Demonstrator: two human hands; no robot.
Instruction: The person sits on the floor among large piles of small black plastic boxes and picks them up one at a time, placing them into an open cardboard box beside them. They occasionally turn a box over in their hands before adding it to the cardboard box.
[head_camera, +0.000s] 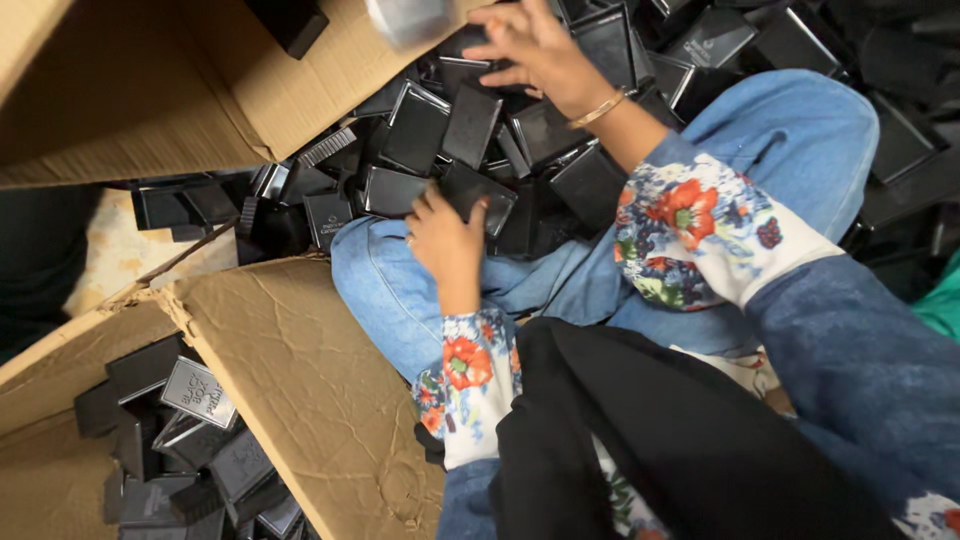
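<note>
Your left hand (448, 240) rested low against your blue-jeaned knee (400, 290), its fingers curled around a flat black rectangular case (480, 196), thumb on the near edge. That case lay tilted, its long axis running from lower right toward upper left, out from your fingers into the heap. Your right hand (535, 45) was farther out, fingers spread and pressed down onto the pile of black cases (440, 125); it touched several, but whether it had closed on any one of them I cannot tell. A thin gold bangle (598, 110) sat at that wrist. The loose cases lay directly ahead of both hands, so the left hand was the nearer one to the case at your knee, and the right was nearer to the deeper part of the heap. An open cardboard box (310, 400) stood just beside your left knee, with more black cases stacked inside it, and a cardboard flap (150, 90) hung over the pile's far-left side.
</note>
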